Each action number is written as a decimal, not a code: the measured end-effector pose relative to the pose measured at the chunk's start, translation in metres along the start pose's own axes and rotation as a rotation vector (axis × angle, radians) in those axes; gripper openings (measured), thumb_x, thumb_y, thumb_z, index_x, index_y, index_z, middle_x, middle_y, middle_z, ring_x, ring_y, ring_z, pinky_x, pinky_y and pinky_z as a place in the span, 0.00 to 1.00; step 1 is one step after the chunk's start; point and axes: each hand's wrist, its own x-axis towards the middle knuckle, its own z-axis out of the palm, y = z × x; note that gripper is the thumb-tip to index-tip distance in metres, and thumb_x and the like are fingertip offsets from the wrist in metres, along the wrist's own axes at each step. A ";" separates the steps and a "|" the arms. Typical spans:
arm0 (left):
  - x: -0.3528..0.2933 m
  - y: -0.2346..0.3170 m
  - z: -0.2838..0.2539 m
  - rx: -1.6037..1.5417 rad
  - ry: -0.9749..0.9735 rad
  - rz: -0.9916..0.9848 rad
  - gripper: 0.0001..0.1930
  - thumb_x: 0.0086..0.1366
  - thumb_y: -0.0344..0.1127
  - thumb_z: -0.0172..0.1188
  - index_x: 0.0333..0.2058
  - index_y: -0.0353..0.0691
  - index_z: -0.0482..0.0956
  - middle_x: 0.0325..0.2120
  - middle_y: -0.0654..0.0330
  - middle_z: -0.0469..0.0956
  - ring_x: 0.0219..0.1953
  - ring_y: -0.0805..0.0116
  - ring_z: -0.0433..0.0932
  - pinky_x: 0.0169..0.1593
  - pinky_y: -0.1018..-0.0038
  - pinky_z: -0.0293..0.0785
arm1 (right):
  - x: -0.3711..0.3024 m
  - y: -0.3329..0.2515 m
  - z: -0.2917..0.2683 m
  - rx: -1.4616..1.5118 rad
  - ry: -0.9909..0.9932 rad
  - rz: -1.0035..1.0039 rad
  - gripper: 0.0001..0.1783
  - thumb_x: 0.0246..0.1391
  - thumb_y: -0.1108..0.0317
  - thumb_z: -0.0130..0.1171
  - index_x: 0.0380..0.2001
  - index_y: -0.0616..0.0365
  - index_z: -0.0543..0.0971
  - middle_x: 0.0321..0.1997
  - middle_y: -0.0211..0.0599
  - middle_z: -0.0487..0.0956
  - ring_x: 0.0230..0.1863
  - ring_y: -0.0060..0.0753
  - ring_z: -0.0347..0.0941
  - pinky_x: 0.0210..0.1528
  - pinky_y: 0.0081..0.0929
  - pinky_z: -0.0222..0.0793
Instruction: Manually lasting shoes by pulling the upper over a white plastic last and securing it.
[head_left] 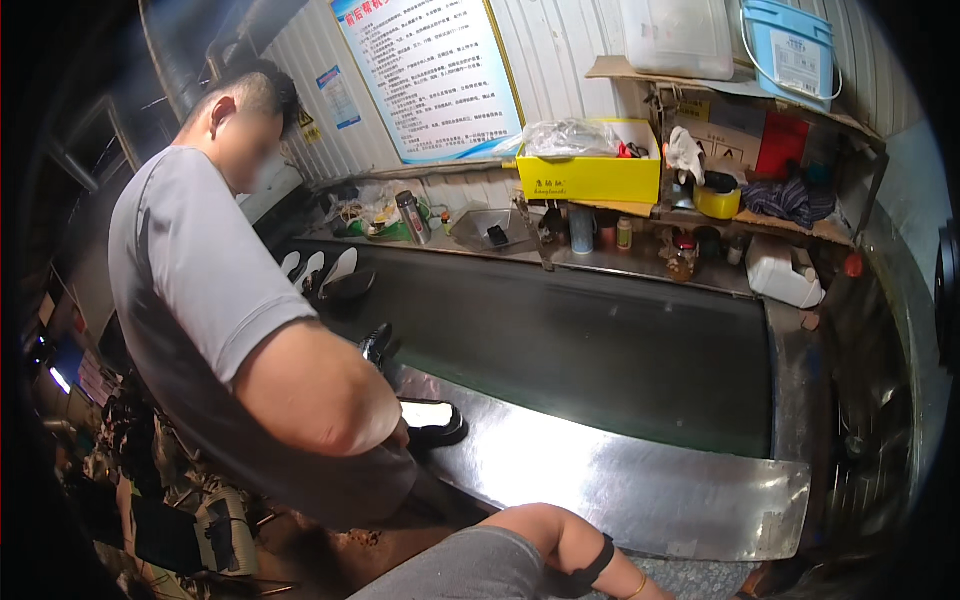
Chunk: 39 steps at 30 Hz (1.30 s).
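Note:
My left arm comes in at the lower edge, with a grey sleeve (450, 570), a black band (592, 568) on the forearm and a thin yellow bracelet (637, 584) at the wrist. Only a sliver of my left hand (658, 593) shows before the frame cuts it off, so its fingers are hidden. It is nearest to the bright metal ledge (580, 455) along the conveyor. My right hand is out of view. Farther left on that ledge lies a black shoe (440, 430) with a white face upward, close to a co-worker's hand (402, 436).
The co-worker (200, 280) stands at left beside the dark conveyor belt (570, 330). Several shoe parts (345, 275) rest at its far left end. Behind it are a yellow box (590, 172), a thermos (412, 218), jars (682, 258), a white jug (785, 272) and a blue bucket (790, 50).

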 end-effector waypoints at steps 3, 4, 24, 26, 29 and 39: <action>0.005 0.005 -0.010 -0.045 0.079 0.173 0.18 0.59 0.42 0.57 0.33 0.28 0.82 0.29 0.38 0.79 0.31 0.42 0.76 0.38 0.53 0.72 | 0.035 -0.038 -0.045 -0.127 0.030 0.037 0.16 0.63 0.63 0.46 0.47 0.61 0.73 0.49 0.51 0.77 0.47 0.51 0.74 0.48 0.47 0.72; 0.003 -0.017 0.005 -0.021 0.075 0.045 0.18 0.59 0.42 0.57 0.33 0.28 0.82 0.29 0.38 0.79 0.31 0.42 0.76 0.38 0.53 0.72 | 0.030 -0.019 -0.007 -0.047 0.120 -0.014 0.16 0.64 0.62 0.45 0.47 0.61 0.73 0.49 0.51 0.77 0.47 0.51 0.74 0.47 0.46 0.73; 0.003 -0.002 -0.007 0.004 -0.082 -0.020 0.19 0.63 0.44 0.54 0.39 0.30 0.81 0.35 0.41 0.80 0.36 0.43 0.76 0.41 0.54 0.71 | 0.026 -0.024 -0.016 -0.024 -0.048 0.030 0.18 0.64 0.63 0.44 0.49 0.64 0.75 0.44 0.48 0.79 0.43 0.53 0.75 0.49 0.42 0.70; 0.004 -0.002 -0.006 0.004 -0.074 -0.007 0.19 0.63 0.43 0.54 0.38 0.29 0.81 0.34 0.40 0.80 0.36 0.43 0.77 0.41 0.54 0.71 | 0.017 -0.017 -0.008 -0.045 -0.045 0.016 0.18 0.64 0.63 0.44 0.48 0.64 0.75 0.44 0.48 0.79 0.43 0.53 0.75 0.49 0.42 0.70; 0.001 0.002 -0.008 0.009 -0.044 0.010 0.20 0.62 0.43 0.54 0.38 0.28 0.81 0.34 0.39 0.79 0.36 0.42 0.77 0.41 0.54 0.71 | 0.000 -0.006 0.004 -0.079 -0.039 -0.002 0.18 0.64 0.63 0.44 0.48 0.64 0.75 0.44 0.47 0.80 0.43 0.53 0.75 0.50 0.42 0.70; 0.003 -0.006 -0.002 0.002 -0.048 0.004 0.20 0.65 0.43 0.52 0.37 0.28 0.81 0.33 0.40 0.79 0.34 0.45 0.76 0.40 0.54 0.70 | -0.077 0.044 0.054 -0.192 -0.021 -0.069 0.18 0.63 0.63 0.45 0.47 0.63 0.76 0.43 0.47 0.80 0.43 0.52 0.75 0.50 0.41 0.70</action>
